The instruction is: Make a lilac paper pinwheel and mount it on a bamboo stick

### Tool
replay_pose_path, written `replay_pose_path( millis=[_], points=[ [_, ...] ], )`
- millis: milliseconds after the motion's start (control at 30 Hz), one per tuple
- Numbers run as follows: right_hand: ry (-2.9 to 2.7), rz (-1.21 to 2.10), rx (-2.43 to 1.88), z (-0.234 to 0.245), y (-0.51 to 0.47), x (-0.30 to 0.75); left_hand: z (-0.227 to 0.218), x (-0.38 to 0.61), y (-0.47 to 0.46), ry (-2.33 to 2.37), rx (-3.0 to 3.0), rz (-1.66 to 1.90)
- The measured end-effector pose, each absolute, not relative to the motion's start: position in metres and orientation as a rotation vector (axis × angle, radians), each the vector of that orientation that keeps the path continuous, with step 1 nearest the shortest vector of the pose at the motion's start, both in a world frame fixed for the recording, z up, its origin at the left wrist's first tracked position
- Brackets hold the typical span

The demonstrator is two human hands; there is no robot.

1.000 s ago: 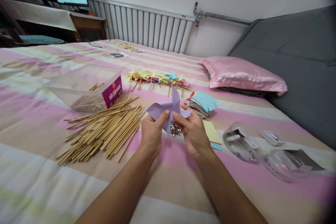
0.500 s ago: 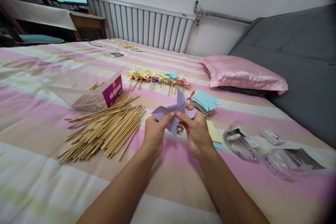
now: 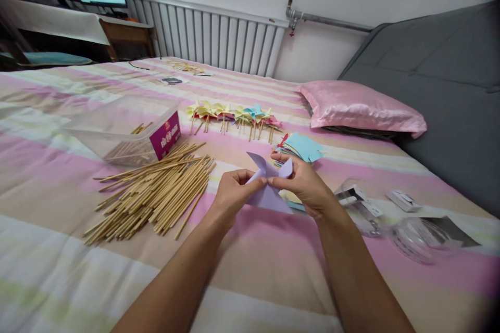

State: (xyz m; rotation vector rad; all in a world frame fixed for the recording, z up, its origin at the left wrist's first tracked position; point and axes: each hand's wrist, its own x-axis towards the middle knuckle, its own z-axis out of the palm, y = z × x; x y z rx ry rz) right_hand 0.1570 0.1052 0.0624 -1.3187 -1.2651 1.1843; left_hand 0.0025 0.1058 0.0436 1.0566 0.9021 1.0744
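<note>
A: Purple paper pinwheel (image 3: 270,201), dead ctr! Where from the fingers?
B: Smack btwn 'em. L hand (image 3: 234,192) and R hand (image 3: 307,187) abt equally near, thumbs almost tip to tip over its middle.
A: Grip?
B: Both pinching the paper, thumbs on the near side; fingers behind are partly hidden, can't tell how they press.
A: Long axis? Pointing?
B: No clear long axis, blades all round. Broad one runs back from the thumbs & a bit R; one tip pokes away & L, another curls up by the R index.
A: Farther out?
B: Wooden sticks (image 3: 156,197) L of the L fingers, coloured-paper stack (image 3: 304,146) just past the R, pinwheel row (image 3: 207,109) well beyond both.
</note>
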Motion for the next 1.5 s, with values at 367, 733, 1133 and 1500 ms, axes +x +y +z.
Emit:
replay_pose_path(
  millis=[367, 733, 1133, 1500],
  points=[
    [-1.212, 1.256, -1.196, 0.069, 0.102, 0.151, 0.043, 0.003, 0.108, 0.940, 0.991, 1.158],
    [-1.149, 0.977, -1.223, 0.067, 0.107, 0.153, 0.044, 0.002, 0.109, 0.994, 0.929, 1.164],
    [-1.678, 0.752, -1.209, 0.092, 0.072, 0.136, 0.040, -0.005, 0.120, 0.976, 0.595, 1.317],
    [-1.935, 0.675, -1.219, 0.059, 0.094, 0.126, 0.043, -0.004, 0.121, 0.863, 0.348, 1.270]
  ],
)
